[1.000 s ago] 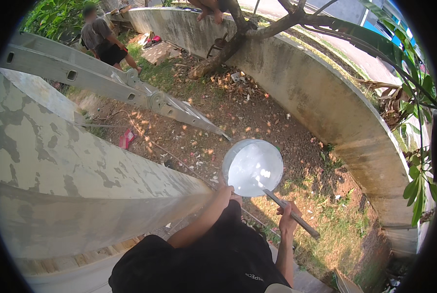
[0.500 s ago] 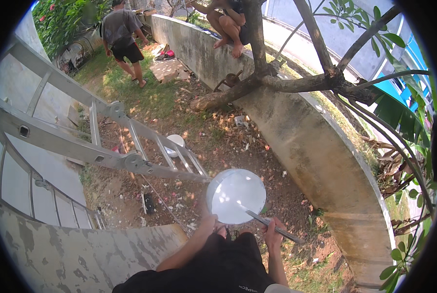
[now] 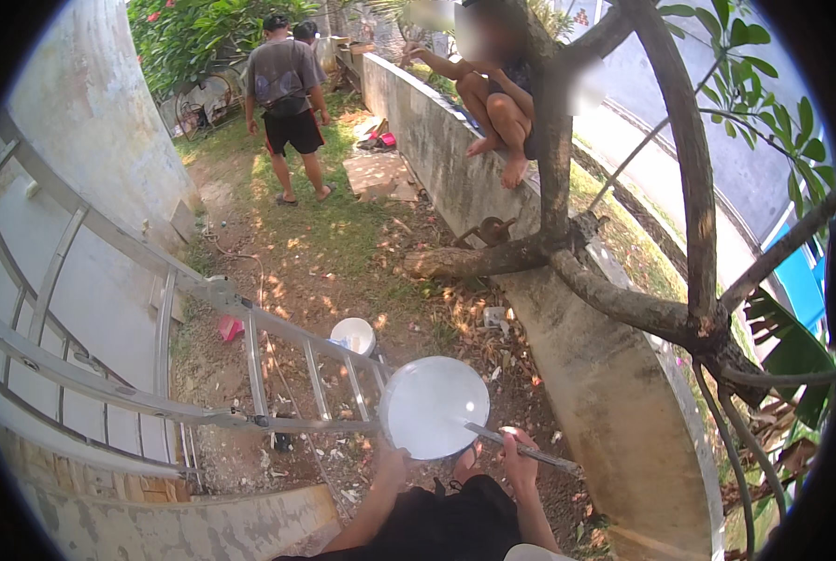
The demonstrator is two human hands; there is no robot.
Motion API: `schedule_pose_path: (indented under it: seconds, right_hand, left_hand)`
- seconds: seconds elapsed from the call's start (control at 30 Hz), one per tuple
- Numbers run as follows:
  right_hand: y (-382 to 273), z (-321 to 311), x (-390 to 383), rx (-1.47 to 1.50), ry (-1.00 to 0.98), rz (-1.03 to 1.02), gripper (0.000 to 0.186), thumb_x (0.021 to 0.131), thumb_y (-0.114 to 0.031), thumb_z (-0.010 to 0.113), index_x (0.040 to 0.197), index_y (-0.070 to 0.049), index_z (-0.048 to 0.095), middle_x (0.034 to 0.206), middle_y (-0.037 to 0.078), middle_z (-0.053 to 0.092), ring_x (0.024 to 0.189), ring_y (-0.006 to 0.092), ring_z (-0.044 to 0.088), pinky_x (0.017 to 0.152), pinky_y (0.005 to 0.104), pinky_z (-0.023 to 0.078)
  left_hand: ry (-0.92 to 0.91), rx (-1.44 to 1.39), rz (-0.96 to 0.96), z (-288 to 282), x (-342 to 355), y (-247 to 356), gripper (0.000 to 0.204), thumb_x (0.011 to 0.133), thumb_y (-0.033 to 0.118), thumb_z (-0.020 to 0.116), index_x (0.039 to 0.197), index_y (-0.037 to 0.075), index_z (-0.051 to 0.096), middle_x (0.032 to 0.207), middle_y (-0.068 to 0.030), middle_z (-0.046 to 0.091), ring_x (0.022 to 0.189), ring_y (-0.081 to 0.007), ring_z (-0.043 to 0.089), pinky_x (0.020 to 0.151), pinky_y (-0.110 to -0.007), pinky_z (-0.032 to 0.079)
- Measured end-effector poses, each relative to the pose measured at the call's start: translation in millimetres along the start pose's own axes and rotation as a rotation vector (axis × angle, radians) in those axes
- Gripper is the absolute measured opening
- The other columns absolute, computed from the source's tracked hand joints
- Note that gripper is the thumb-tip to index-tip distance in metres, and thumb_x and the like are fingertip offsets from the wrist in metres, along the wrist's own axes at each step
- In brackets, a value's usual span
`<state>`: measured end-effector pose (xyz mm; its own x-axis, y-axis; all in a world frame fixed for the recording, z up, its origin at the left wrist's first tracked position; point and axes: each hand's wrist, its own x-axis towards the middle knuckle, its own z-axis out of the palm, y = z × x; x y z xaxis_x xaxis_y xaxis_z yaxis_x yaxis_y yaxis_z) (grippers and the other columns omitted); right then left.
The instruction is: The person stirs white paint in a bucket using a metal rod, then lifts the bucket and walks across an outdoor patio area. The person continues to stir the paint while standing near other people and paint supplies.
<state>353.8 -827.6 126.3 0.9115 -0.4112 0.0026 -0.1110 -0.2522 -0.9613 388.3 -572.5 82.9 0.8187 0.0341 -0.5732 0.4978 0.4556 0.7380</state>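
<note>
A round white bucket [image 3: 416, 381], with a smooth white surface inside its rim, is in front of me at the lower middle. My left hand [image 3: 392, 465] is closed on its near left rim. In my right hand [image 3: 519, 456] is a long, worn grey stick [image 3: 550, 458], gripped near its middle. The far end of the stick reaches over the rim to the white surface, and its other end points right. Whether the tip dips into the white is hard to tell.
An aluminium ladder [image 3: 254, 360] slants in from the left, its end beside the bucket. A smaller white pail [image 3: 353, 334] stands on the littered ground. A curved concrete wall [image 3: 605, 393] and tree branches [image 3: 623, 304] bound the right. One person [image 3: 504, 103] squats on the wall; two people stand farther off.
My view has tilted upward, so the bucket appears lower. The far standing person has shifted, and a second person shows behind. Both my hands keep their grips.
</note>
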Motion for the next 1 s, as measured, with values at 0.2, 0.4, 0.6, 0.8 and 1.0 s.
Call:
schedule_pose_path:
  seconds: [0.2, 0.4, 0.6, 0.8, 1.0]
  right_hand:
    - [-27.4, -7.4, 129.7, 0.038, -0.356, -0.121, 0.018, 0.093, -0.009, 0.06, 0.105, 0.002, 0.069, 0.078, 0.004, 0.065, 0.071, 0.0109, 0.06, 0.064, 0.0272, 0.048]
    - [-53.9, 16.9, 212.8, -0.112, -0.558, 0.024, 0.021, 0.092, -0.011, 0.064, 0.11, 0.0, 0.07, 0.09, 0.006, 0.07, 0.081, 0.0104, 0.062, 0.074, 0.0269, 0.051]
    - [-78.0, 73.7, 269.5, -0.008, -0.622, 0.058, 0.035, 0.092, -0.021, 0.07, 0.121, -0.002, 0.066, 0.097, 0.005, 0.07, 0.087, 0.0117, 0.062, 0.08, 0.028, 0.051]
    - [-105.2, 146.5, 336.5, -0.23, -0.615, 0.039, 0.04, 0.094, -0.025, 0.068, 0.126, -0.004, 0.063, 0.094, 0.004, 0.067, 0.086, 0.0116, 0.06, 0.079, 0.0281, 0.05]
    - [-120.2, 215.1, 390.4, -0.133, -0.677, -0.009, 0.046, 0.093, -0.026, 0.069, 0.135, -0.008, 0.059, 0.088, 0.005, 0.063, 0.08, 0.0128, 0.057, 0.074, 0.0301, 0.049]
  left_hand:
    - [0.146, -0.227, 0.053, 69.0, 36.8, 26.4, 0.097, 0.073, -0.017, 0.045, 0.155, 0.019, 0.008, 0.143, -0.0242, 0.034, 0.123, -0.0448, 0.051, 0.076, -0.058, 0.063]
    - [0.278, -0.336, 0.219, 70.4, 80.9, 23.6, 0.099, 0.073, -0.016, 0.046, 0.157, 0.018, 0.007, 0.145, -0.0265, 0.031, 0.125, -0.0451, 0.05, 0.08, -0.058, 0.062]
    - [0.379, -0.556, 0.135, 57.2, 151.9, 48.0, 0.103, 0.073, -0.013, 0.045, 0.158, 0.021, -0.001, 0.151, -0.025, 0.025, 0.125, -0.0462, 0.049, 0.079, -0.059, 0.062]
    - [0.411, -0.512, 0.087, 46.9, 227.6, 105.1, 0.103, 0.074, -0.013, 0.044, 0.158, 0.025, -0.003, 0.156, -0.0217, 0.02, 0.128, -0.0467, 0.047, 0.077, -0.058, 0.063]
    - [0.44, -0.565, 0.092, 39.1, 273.3, 171.3, 0.102, 0.073, -0.013, 0.043, 0.157, 0.023, -0.001, 0.152, -0.0216, 0.026, 0.125, -0.0455, 0.05, 0.08, -0.059, 0.062]
